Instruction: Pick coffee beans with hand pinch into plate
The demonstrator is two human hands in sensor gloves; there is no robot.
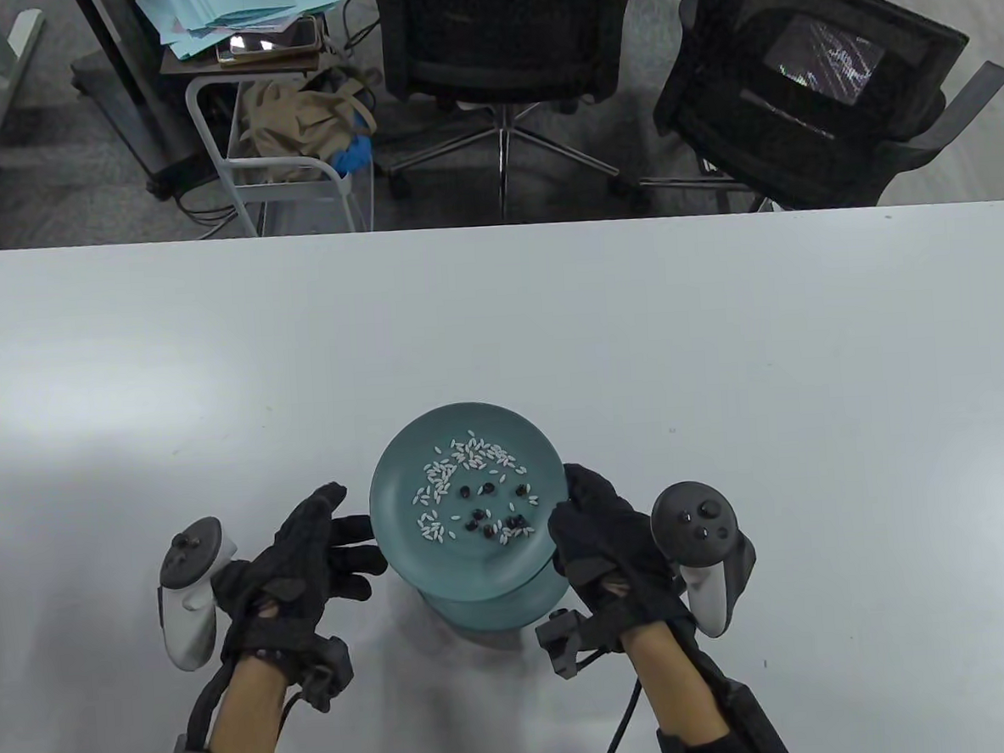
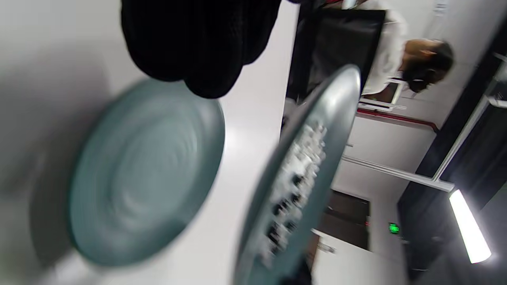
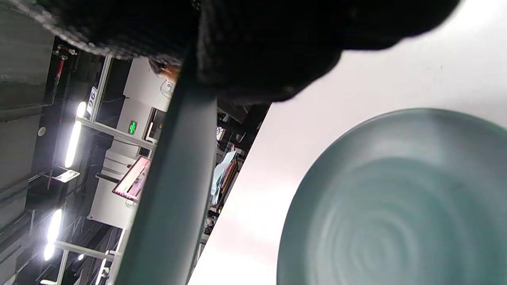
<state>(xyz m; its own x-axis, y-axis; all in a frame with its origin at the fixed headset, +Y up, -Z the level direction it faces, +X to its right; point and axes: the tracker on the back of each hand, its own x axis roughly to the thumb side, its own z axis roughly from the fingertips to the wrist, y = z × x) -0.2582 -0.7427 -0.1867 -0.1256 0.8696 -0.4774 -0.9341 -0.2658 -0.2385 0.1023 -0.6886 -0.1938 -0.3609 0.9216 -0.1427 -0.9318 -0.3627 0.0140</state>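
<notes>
A teal plate (image 1: pixel 390 485) with white rice grains (image 1: pixel 464 457) and dark coffee beans (image 1: pixel 481 518) is held in the air above a second, empty teal plate (image 1: pixel 503 610) on the white table. My right hand (image 1: pixel 574 508) grips the upper plate's right rim, thumb on top. My left hand (image 1: pixel 355 509) is open, its fingers spread just beside the plate's left edge. In the left wrist view the loaded plate (image 2: pixel 340 103) is seen edge-on, apart from my fingers (image 2: pixel 198 47), with the empty plate (image 2: pixel 146 170) beneath. In the right wrist view my fingers (image 3: pixel 257 47) clasp the rim (image 3: pixel 174 178) above the empty plate (image 3: pixel 396 206).
The white table (image 1: pixel 721 338) stretches bare to the far edge. Beyond it stand two black office chairs (image 1: pixel 498 36) and a white wire cart (image 1: pixel 284 152). Both wrist views are blurred by motion.
</notes>
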